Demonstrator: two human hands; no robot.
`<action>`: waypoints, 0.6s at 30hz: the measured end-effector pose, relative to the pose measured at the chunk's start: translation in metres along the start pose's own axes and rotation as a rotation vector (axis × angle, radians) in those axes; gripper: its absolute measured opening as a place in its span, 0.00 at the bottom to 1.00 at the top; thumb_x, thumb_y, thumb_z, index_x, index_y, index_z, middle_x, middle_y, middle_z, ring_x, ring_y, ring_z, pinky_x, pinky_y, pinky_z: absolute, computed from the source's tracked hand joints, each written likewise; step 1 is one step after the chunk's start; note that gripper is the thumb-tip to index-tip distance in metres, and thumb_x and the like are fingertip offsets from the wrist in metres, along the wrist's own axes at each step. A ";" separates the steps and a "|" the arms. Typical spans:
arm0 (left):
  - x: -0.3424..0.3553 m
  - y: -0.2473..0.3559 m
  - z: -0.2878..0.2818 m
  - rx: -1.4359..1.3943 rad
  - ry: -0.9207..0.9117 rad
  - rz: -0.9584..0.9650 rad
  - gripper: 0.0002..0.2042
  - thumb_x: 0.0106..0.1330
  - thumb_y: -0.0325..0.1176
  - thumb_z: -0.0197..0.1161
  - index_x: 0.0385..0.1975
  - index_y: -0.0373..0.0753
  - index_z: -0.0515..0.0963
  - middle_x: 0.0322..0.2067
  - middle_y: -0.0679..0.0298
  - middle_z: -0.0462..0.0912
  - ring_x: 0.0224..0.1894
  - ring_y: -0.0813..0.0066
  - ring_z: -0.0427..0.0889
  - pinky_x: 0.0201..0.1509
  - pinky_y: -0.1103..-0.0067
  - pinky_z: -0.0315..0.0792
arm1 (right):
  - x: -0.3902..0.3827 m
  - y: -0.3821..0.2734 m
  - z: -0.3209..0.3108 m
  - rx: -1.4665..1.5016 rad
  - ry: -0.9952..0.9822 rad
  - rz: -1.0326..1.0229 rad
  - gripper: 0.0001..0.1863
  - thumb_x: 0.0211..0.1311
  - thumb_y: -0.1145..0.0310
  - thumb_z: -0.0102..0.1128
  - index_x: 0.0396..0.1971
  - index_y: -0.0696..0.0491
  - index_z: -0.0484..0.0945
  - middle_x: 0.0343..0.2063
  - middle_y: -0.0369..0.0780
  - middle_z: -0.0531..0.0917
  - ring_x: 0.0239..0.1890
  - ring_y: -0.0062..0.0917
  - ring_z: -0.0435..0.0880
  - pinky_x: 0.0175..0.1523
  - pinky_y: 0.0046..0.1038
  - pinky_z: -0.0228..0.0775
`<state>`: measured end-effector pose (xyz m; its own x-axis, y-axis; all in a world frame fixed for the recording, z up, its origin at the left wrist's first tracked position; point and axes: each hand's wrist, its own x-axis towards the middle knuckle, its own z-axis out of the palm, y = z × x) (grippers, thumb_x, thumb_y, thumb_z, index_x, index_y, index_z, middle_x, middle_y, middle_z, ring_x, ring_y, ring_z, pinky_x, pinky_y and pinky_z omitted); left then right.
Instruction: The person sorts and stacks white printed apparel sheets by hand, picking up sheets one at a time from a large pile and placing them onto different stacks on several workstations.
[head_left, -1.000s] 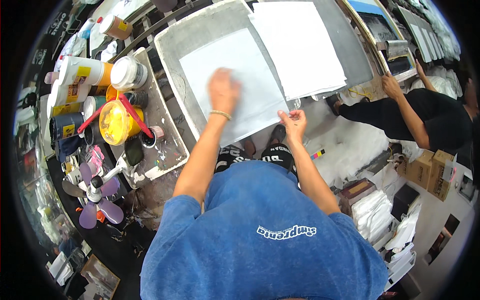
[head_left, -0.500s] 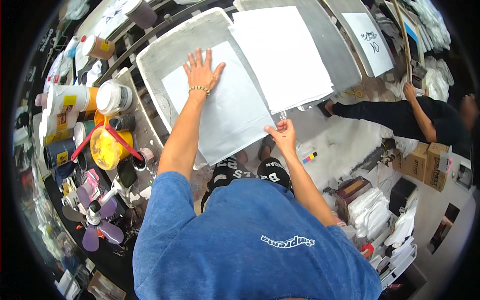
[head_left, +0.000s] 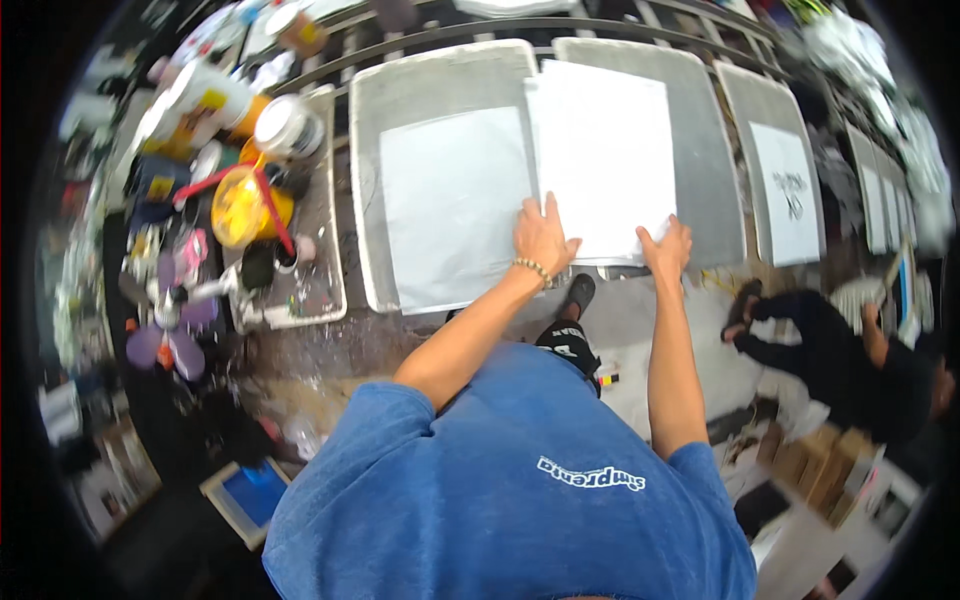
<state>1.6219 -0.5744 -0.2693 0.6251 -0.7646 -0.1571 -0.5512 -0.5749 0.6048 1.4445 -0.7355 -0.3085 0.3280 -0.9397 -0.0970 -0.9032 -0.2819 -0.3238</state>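
We count our two hands (head_left: 542,238), one bead bracelet (head_left: 530,268), one pile of white sheets (head_left: 605,150), one purple fan (head_left: 168,316) and one T-shirt (head_left: 510,440).

A wide fisheye view from the person's head looks steeply down over the blue shirt (head_left: 480,490), which fills the near lower part, and outward to the left hand (head_left: 542,238), right hand (head_left: 667,250) and grey boards (head_left: 706,150) higher up. Straight edges curve toward a dark round rim; the left margin is blurred, so details there are hard to tell.
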 end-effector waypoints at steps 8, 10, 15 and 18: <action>-0.029 0.020 0.041 0.463 0.018 0.391 0.32 0.54 0.25 0.57 0.64 0.43 0.62 0.69 0.52 0.52 0.70 0.50 0.51 0.69 0.53 0.50 | 0.013 0.033 -0.008 0.107 -0.015 -0.256 0.42 0.45 0.50 0.71 0.59 0.57 0.68 0.50 0.50 0.69 0.52 0.43 0.69 0.56 0.43 0.63; -0.023 0.016 0.047 0.484 0.126 0.436 0.27 0.55 0.26 0.56 0.59 0.42 0.66 0.63 0.53 0.61 0.66 0.53 0.60 0.66 0.57 0.57 | 0.020 0.042 -0.008 0.215 -0.080 -0.234 0.42 0.46 0.50 0.70 0.58 0.57 0.67 0.48 0.50 0.70 0.50 0.42 0.70 0.55 0.42 0.64; 0.011 0.031 0.026 0.370 0.252 0.599 0.04 0.56 0.29 0.54 0.31 0.41 0.73 0.25 0.66 0.77 0.26 0.68 0.78 0.32 0.74 0.73 | 0.050 0.079 -0.016 0.363 -0.140 -0.150 0.39 0.48 0.50 0.70 0.58 0.56 0.67 0.47 0.49 0.73 0.45 0.38 0.75 0.49 0.41 0.69; 0.025 0.099 -0.012 0.317 0.213 0.704 0.03 0.56 0.30 0.54 0.29 0.41 0.73 0.25 0.63 0.78 0.27 0.67 0.80 0.32 0.73 0.73 | 0.066 0.081 -0.059 0.893 -0.464 0.327 0.35 0.53 0.54 0.68 0.58 0.54 0.66 0.49 0.47 0.76 0.47 0.38 0.77 0.49 0.43 0.71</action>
<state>1.5893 -0.6467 -0.2043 0.1462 -0.9251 0.3505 -0.9664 -0.0578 0.2506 1.3767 -0.8316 -0.2856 0.3493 -0.7246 -0.5941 -0.4975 0.3939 -0.7729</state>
